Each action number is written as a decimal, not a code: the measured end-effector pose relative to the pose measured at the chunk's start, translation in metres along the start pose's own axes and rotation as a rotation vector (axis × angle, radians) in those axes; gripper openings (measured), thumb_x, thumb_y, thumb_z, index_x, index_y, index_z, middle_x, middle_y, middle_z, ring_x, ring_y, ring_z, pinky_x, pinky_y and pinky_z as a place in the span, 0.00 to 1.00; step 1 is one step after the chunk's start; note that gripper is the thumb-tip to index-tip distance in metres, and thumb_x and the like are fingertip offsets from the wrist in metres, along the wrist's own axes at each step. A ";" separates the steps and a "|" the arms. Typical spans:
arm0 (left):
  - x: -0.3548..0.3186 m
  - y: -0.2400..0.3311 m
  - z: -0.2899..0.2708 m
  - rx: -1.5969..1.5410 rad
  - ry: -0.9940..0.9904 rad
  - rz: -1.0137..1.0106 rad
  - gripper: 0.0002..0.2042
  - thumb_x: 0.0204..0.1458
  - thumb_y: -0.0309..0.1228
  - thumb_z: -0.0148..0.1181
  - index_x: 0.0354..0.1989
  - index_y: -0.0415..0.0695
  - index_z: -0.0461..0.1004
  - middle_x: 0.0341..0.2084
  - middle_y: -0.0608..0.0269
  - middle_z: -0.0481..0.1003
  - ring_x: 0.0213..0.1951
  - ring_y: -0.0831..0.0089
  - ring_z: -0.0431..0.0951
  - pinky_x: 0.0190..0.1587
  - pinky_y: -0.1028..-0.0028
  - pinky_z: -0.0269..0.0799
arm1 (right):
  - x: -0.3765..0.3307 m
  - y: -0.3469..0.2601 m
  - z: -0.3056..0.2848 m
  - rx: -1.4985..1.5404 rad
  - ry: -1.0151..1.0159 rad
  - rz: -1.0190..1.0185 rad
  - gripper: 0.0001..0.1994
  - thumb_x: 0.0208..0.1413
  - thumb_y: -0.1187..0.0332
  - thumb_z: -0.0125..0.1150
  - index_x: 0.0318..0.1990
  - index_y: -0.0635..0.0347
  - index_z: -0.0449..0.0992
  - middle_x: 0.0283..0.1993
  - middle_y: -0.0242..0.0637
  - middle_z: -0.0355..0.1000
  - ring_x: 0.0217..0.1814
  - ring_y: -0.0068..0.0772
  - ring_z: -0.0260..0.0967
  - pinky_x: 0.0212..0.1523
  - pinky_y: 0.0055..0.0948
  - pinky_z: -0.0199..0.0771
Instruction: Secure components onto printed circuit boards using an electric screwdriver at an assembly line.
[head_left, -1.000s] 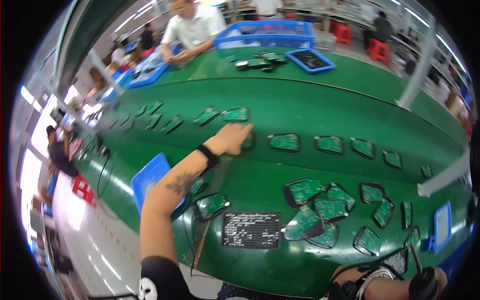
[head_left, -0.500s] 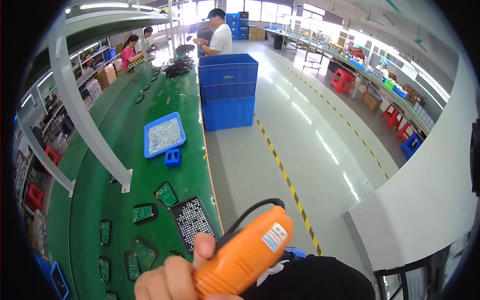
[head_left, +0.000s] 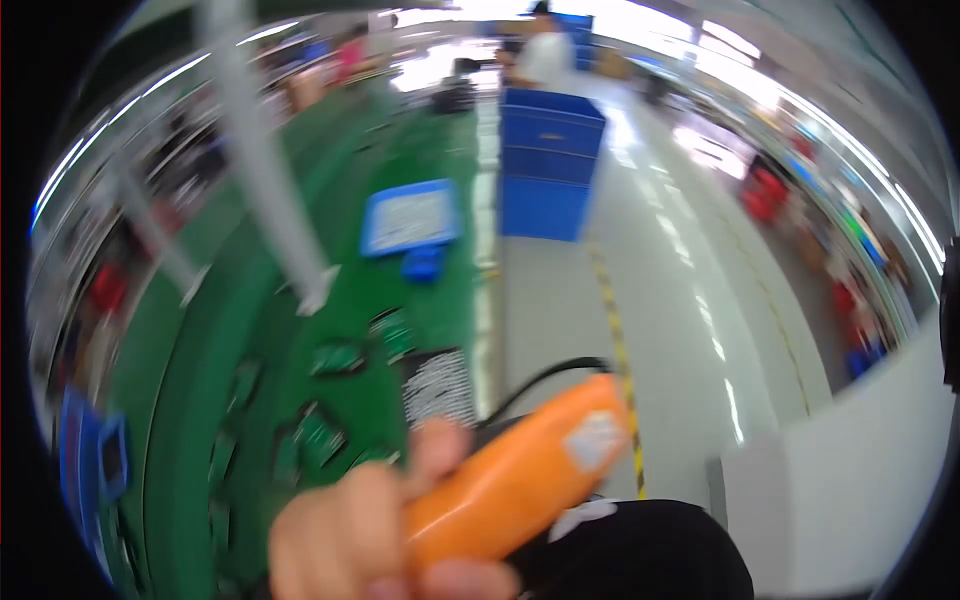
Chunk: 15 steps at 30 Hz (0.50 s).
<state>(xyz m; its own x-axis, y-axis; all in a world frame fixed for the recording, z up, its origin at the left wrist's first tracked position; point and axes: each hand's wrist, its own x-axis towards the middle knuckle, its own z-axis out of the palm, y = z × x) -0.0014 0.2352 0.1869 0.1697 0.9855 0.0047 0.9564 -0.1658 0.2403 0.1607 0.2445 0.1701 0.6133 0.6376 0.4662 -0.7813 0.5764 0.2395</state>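
View swung right since second ago; reach toward boards (head_left: 339,357) replaced by grip on orange device (head_left: 500,490). Held near, by one of hands (head_left: 350,535); which side cannot be told, other unseen. Boards left untouched on counter (head_left: 445,318), to left.

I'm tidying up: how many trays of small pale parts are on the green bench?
2: the blue tray, farther along, and the black tray, beyond the hand. Blur or the hand may hide others.
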 end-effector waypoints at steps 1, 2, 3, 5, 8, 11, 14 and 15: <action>-0.027 -0.044 -0.003 0.000 0.045 -0.105 0.15 0.36 0.30 0.54 0.34 0.42 0.60 0.29 0.61 0.61 0.34 0.69 0.62 0.51 0.62 0.48 | -0.005 0.001 0.004 0.011 -0.001 0.025 0.16 0.48 0.74 0.53 0.45 0.61 0.60 0.24 0.29 0.60 0.21 0.25 0.61 0.27 0.24 0.67; -0.058 -0.079 -0.004 0.022 0.069 -0.203 0.19 0.33 0.30 0.56 0.37 0.41 0.62 0.32 0.58 0.62 0.37 0.64 0.63 0.50 0.62 0.52 | -0.010 0.008 0.008 -0.023 -0.048 0.035 0.16 0.48 0.75 0.53 0.45 0.62 0.60 0.24 0.29 0.60 0.21 0.24 0.62 0.27 0.24 0.68; -0.093 -0.111 -0.001 0.027 0.082 -0.274 0.22 0.31 0.29 0.58 0.40 0.39 0.63 0.34 0.55 0.64 0.40 0.59 0.65 0.49 0.62 0.56 | -0.013 0.009 0.011 0.063 0.003 0.065 0.15 0.48 0.75 0.53 0.44 0.63 0.60 0.24 0.29 0.60 0.21 0.24 0.62 0.27 0.23 0.68; -0.174 -0.148 0.013 0.069 0.051 -0.408 0.30 0.25 0.27 0.62 0.46 0.36 0.66 0.40 0.48 0.68 0.45 0.50 0.68 0.48 0.61 0.64 | -0.020 0.014 0.016 0.116 -0.013 0.034 0.15 0.48 0.75 0.54 0.43 0.64 0.61 0.23 0.28 0.60 0.20 0.24 0.62 0.27 0.22 0.68; -0.261 -0.128 0.044 0.150 0.080 -0.369 0.29 0.26 0.28 0.63 0.44 0.35 0.65 0.37 0.46 0.67 0.41 0.48 0.68 0.43 0.61 0.66 | -0.031 0.027 0.018 0.254 0.014 -0.033 0.15 0.48 0.75 0.55 0.42 0.62 0.59 0.22 0.29 0.58 0.19 0.23 0.60 0.24 0.23 0.66; -0.267 -0.073 0.063 -0.034 -0.016 -0.436 0.30 0.28 0.29 0.62 0.47 0.35 0.65 0.41 0.48 0.67 0.44 0.52 0.68 0.47 0.63 0.66 | -0.051 0.036 0.017 0.200 -0.159 0.193 0.14 0.48 0.74 0.57 0.43 0.60 0.64 0.23 0.29 0.63 0.20 0.22 0.64 0.26 0.21 0.71; -0.245 -0.031 0.077 -0.086 0.036 -0.448 0.31 0.29 0.29 0.62 0.49 0.35 0.65 0.41 0.49 0.67 0.44 0.53 0.68 0.48 0.64 0.66 | -0.072 0.028 0.025 0.093 -0.330 0.362 0.17 0.48 0.74 0.57 0.47 0.59 0.63 0.22 0.31 0.67 0.19 0.24 0.66 0.24 0.22 0.73; -0.241 -0.023 0.085 -0.111 0.114 -0.454 0.31 0.30 0.29 0.61 0.50 0.34 0.65 0.41 0.49 0.66 0.44 0.53 0.68 0.48 0.64 0.65 | -0.080 0.025 0.028 0.054 -0.361 0.454 0.21 0.49 0.75 0.56 0.51 0.58 0.59 0.22 0.33 0.68 0.18 0.27 0.66 0.21 0.24 0.72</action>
<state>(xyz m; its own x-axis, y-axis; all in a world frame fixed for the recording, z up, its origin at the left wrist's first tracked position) -0.0441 -0.0015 0.0974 -0.2921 0.9562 -0.0193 0.8958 0.2806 0.3448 0.0887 0.1937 0.1632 0.1439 0.5946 0.7911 -0.9673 0.2531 -0.0143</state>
